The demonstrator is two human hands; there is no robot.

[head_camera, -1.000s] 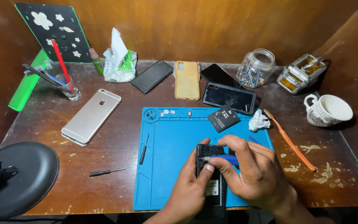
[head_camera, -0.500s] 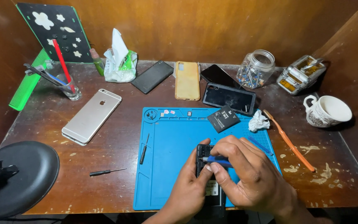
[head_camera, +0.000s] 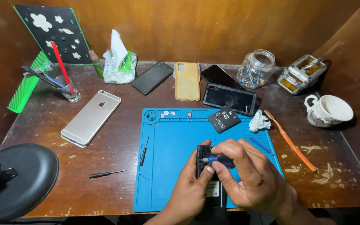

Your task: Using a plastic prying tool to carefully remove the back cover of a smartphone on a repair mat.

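On the mat (head_camera: 176, 141) lie a battery (head_camera: 224, 119) and an opened phone (head_camera: 207, 171); a screwdriver (head_camera: 107, 173) lies left.

Mat, left half: the blue mat (head_camera: 171, 166) lies open here, save a small screwdriver (head_camera: 145, 150) at its edge.
Mat, far edge: a black battery (head_camera: 224, 119) and a crumpled tissue (head_camera: 258, 122) sit there.
Right of mat: an orange toothbrush (head_camera: 290, 141) lies slantwise across the counter (head_camera: 117, 146).
Left front: a black round base (head_camera: 17, 179) fills the corner; another screwdriver (head_camera: 107, 173) lies beside it.
Back row: phones, a jar (head_camera: 257, 68) and a cup (head_camera: 328, 110) crowd it.
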